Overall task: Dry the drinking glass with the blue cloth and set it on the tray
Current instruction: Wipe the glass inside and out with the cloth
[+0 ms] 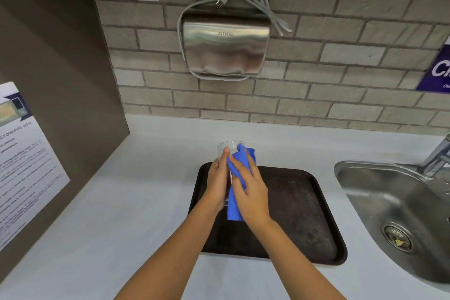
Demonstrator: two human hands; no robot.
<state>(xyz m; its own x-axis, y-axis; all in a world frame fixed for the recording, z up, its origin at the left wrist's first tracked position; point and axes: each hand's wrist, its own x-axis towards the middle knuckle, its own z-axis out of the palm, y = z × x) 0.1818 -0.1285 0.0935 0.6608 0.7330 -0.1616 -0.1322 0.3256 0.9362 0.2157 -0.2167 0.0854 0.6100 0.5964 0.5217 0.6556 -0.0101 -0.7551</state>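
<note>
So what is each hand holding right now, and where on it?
The left hand grips the drinking glass around its side wall. The right hand presses the blue cloth flat against the glass's outside, above the tray.

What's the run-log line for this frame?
phase: drying | left hand: holds clear drinking glass | right hand: presses blue cloth on it | black rectangular tray: empty

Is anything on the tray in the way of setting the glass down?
Nothing visible. The left hand holds the drinking glass above the dark tray, the right hand presses the blue cloth on it, and the tray surface in view is bare.
</note>
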